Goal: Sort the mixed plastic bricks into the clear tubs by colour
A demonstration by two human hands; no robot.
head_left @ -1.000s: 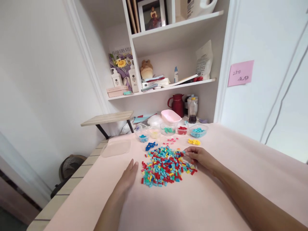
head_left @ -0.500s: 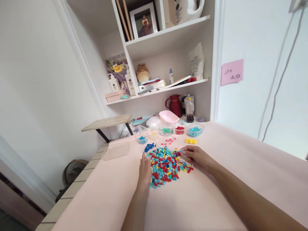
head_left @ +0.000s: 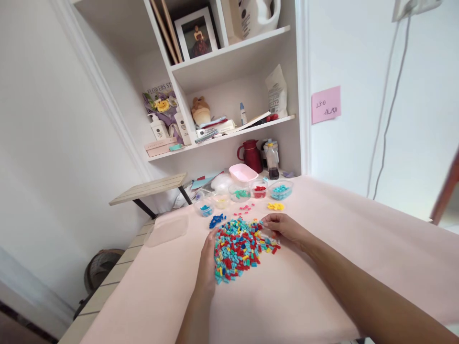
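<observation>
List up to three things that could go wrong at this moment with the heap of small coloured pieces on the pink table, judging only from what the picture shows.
1. The left hand lies against the mixed heap; a sweep could push pieces into the small dark blue pile.
2. The right hand rests at the heap's far right edge, so loose pieces there may scatter towards the yellow pile.
3. The clear tubs stand close together; a piece might drop into the wrong one.

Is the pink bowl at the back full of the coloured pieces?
No, the pink bowl shows only a bare pink inside; the pieces lie in the mixed pile and the small clear cups.

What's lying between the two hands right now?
In the head view, the mixed pile of small coloured pieces fills the stretch between the left hand and right hand.
</observation>
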